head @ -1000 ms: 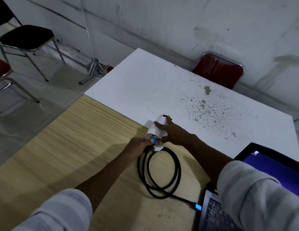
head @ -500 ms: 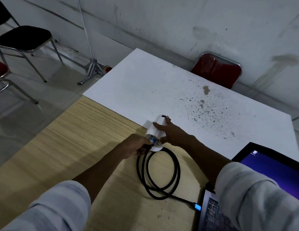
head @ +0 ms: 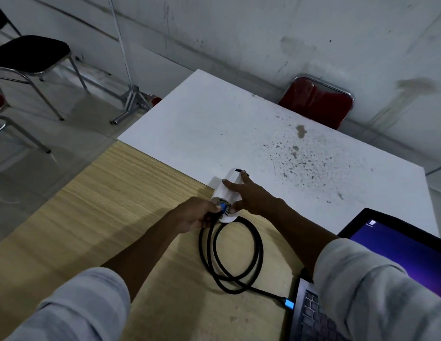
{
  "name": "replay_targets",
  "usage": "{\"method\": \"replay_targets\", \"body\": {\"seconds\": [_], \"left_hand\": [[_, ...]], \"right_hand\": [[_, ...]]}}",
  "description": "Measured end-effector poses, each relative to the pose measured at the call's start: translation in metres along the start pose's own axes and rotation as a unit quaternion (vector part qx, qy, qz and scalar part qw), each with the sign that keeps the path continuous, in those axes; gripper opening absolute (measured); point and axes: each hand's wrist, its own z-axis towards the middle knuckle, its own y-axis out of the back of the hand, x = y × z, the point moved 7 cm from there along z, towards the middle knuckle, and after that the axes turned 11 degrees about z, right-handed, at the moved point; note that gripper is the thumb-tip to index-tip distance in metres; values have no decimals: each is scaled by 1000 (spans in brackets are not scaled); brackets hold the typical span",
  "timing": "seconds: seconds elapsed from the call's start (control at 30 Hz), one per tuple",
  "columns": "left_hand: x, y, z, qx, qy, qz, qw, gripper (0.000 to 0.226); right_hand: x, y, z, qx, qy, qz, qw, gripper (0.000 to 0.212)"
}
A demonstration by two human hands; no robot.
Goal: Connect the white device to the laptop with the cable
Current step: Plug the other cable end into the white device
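The white device lies where the wooden tabletop meets the white one. My right hand rests on top of it, fingers spread, holding it down. My left hand pinches the blue plug of the black cable at the device's near end. The cable lies in a double loop on the wood and runs to a second blue plug at the left side of the laptop. The laptop's lit screen is partly hidden by my right sleeve.
A wooden table sits under my arms and a stained white table lies beyond. A red chair stands behind the white table. A black chair and a metal stand are on the floor at left.
Both hands stay at the device. My left hand's fingers have shifted slightly at the blue plug against the device's end. The cable loop and laptop have not moved.
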Motion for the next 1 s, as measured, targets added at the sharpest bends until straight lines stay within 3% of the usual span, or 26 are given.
{"method": "replay_targets", "body": {"seconds": [0.5, 0.7, 1.0], "left_hand": [[-2, 6, 6, -33, -55, 66, 996, 29], [-1, 0, 4, -21, -45, 44, 998, 27], [-6, 6, 11, -65, -69, 89, 991, 21]], "right_hand": [[1, 1, -2, 1, -1, -1, 1000, 90], [3, 1, -4, 10, -13, -2, 1000, 94], [4, 6, -6, -6, -11, 24, 1000, 91]]}}
